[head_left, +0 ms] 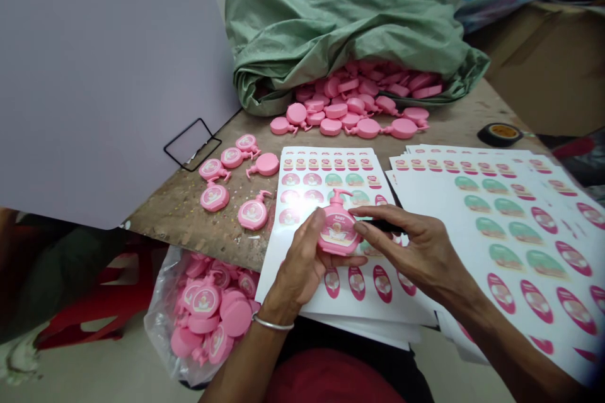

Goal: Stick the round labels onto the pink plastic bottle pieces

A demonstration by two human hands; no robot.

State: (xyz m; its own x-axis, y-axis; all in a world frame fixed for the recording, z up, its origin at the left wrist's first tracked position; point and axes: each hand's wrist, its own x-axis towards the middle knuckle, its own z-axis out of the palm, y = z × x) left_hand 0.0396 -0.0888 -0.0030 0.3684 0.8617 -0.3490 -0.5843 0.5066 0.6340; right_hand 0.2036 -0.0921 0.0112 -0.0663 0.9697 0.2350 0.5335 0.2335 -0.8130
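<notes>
My left hand (300, 258) is closed around a small pink toy pump bottle (337, 230), held upright with its nozzle pointing right. An oval "BABY" sticker covers the front of the bottle. At its right edge are the thumb and fingertips of my right hand (406, 239), which is closed on a slim black tool (385, 225); most of the tool is hidden, so its kind cannot be made out. Beneath both hands lies a stack of sticker sheets (295, 289) printed with pink ovals and green domes.
Several stickered bottles (253, 213) lie left of the sheets. Plain pink bottles (368, 128) spill from a green cloth sack (340, 6) behind. More sticker sheets (425, 227) and a black tape roll (500, 133) are right. Below the table's left edge, a plastic bag (163, 308) holds bottles.
</notes>
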